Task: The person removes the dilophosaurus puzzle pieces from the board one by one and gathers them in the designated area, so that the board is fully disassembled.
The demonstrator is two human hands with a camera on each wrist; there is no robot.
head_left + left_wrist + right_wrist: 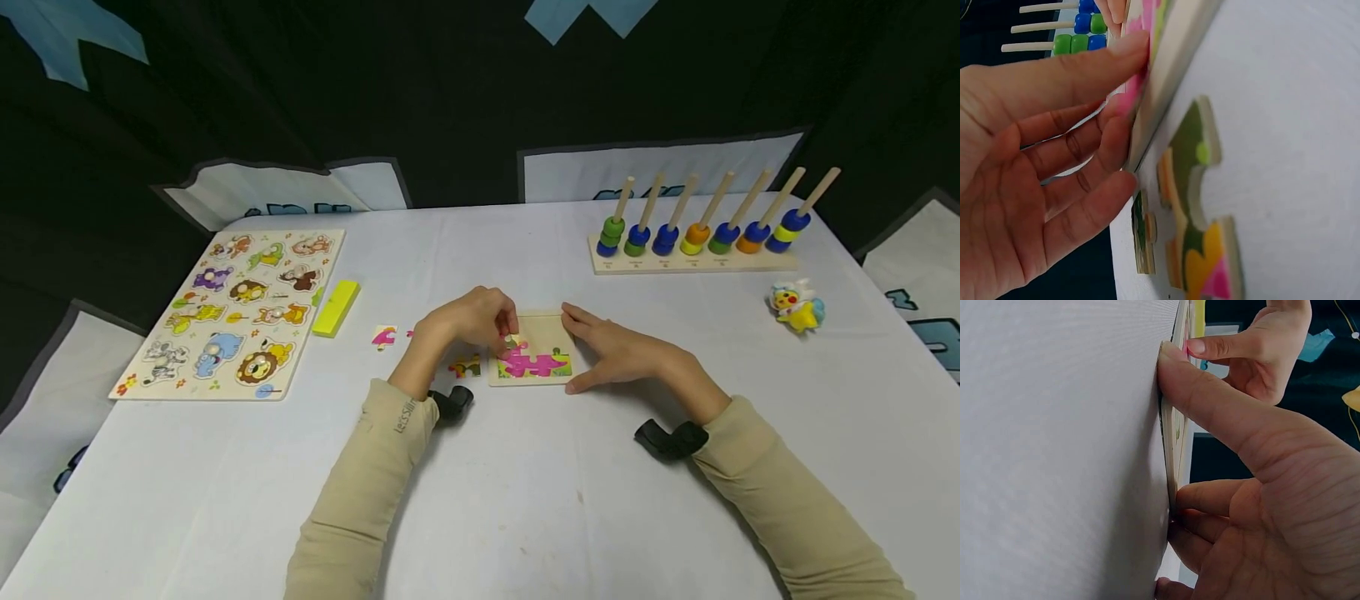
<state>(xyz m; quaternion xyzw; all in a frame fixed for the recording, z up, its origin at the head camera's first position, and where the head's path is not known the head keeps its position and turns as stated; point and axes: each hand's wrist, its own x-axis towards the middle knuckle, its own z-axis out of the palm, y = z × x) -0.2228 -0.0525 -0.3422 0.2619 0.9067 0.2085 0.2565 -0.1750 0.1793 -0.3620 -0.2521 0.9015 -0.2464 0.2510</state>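
The tray on the counter looks partly done: pieces fill its lower part, while most above is bare. The left grip pinches a pink piece at its left side, the right spreads against its right edge; loose pieces seem left to fit.
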